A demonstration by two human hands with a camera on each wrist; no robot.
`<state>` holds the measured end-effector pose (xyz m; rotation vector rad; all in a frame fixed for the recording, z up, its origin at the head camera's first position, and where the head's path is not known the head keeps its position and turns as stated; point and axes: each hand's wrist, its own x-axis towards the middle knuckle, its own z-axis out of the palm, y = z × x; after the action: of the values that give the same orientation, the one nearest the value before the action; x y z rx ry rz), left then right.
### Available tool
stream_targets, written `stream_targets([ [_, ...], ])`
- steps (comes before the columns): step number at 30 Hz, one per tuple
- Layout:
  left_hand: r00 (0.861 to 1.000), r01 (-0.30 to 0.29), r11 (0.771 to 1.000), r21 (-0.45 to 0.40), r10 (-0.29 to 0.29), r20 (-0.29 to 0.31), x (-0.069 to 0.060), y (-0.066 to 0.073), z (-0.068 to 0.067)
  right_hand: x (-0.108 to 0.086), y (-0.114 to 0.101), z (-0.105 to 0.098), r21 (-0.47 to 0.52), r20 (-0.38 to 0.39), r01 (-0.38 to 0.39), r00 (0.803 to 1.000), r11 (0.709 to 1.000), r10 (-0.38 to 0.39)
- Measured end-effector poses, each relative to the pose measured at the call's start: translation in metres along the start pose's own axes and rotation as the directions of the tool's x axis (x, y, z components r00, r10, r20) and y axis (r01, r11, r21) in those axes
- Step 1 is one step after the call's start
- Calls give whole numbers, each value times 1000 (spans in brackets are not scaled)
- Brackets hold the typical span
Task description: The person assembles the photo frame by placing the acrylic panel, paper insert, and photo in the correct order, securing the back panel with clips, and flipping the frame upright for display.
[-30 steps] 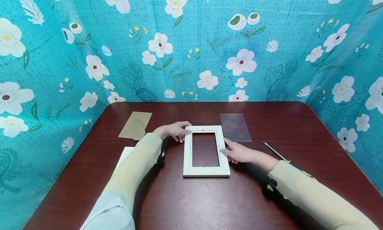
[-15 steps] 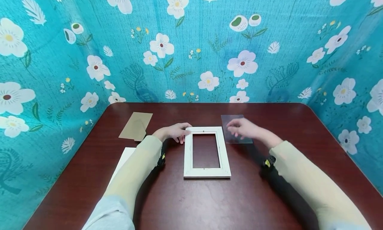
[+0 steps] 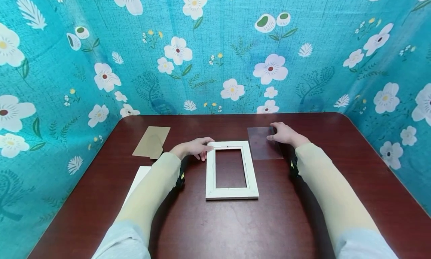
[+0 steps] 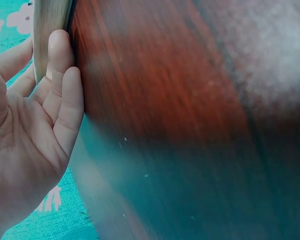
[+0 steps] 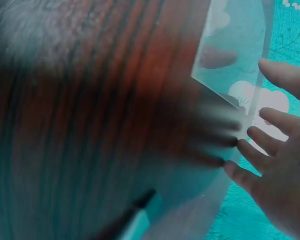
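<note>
A white rectangular frame (image 3: 228,193) with an open middle lies flat on the dark red table. At its upper left corner is my left hand (image 3: 195,146), thumb on top and fingers against the outer side; the left wrist view shows the hand (image 4: 35,125) around the frame's edge (image 4: 51,20). Right of the frame lies a clear sheet (image 3: 264,146). Over that sheet's upper right edge is my right hand (image 3: 286,134). In the right wrist view the hand (image 5: 275,145) has its fingers spread beside the sheet (image 5: 232,55); contact is unclear.
A tan board (image 3: 152,141) lies at the back left of the table (image 3: 208,229). Partly under the left forearm is a white sheet (image 3: 141,173). A tool's tip (image 5: 145,200) shows in the right wrist view. Behind stands a blue flowered curtain (image 3: 208,57).
My right hand has left the frame's right side and moved up and right to the clear sheet. The right forearm now covers the screwdriver-like tool. My left hand has stayed at the frame's corner.
</note>
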<state>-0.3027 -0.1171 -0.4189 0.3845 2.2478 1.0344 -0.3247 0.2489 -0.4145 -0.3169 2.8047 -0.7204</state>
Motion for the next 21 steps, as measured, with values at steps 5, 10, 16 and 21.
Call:
stream_targets([
  [5,1000,-3,1000,-1,3,-6,-1,1,1,2,0,3,13,1,-25,1000,1000,25],
  [10,1000,5,1000,-7,-5,-12,-2,0,0,5,-1,4,39,19,-28,999,999,28],
  [16,1000,4,1000,-2,-4,-4,-1,-2,1,4,1,6,26,-5,-27,1000,999,27],
  [21,1000,2,1000,-3,-2,-5,1,-3,1,2,0,6,4,-27,-48,999,999,48],
])
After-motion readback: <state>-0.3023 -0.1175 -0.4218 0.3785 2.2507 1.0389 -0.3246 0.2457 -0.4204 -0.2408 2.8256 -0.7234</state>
